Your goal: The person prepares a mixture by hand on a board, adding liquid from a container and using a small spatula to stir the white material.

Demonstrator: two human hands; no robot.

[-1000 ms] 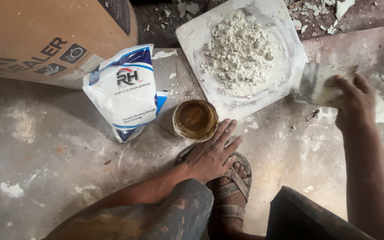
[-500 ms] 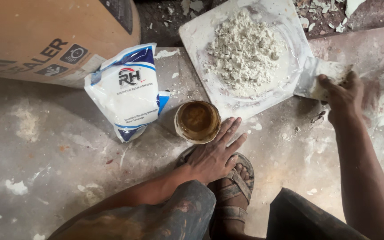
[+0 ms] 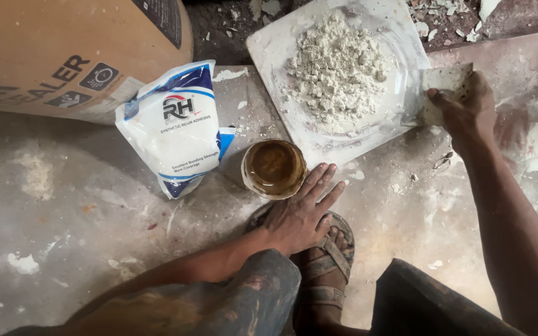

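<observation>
My left hand (image 3: pixel 299 214) rests flat on my sandalled foot (image 3: pixel 323 261), fingers spread, fingertips close to a small round container (image 3: pixel 273 168) of brown liquid. My right hand (image 3: pixel 466 112) grips a flat putty scraper (image 3: pixel 440 87), its blade touching the right edge of a white square tile (image 3: pixel 275 46). A heap of white crumbly powder (image 3: pixel 337 71) lies on the tile.
A white and blue pouch (image 3: pixel 172 130) lies left of the container. A big brown cardboard box (image 3: pixel 63 53) fills the upper left. The floor (image 3: pixel 63 205) is grey, stained with white patches. Rubble bits lie at the top right.
My right hand brought the scraper leftward until its blade met the tile's right edge. My left hand stayed on my foot.
</observation>
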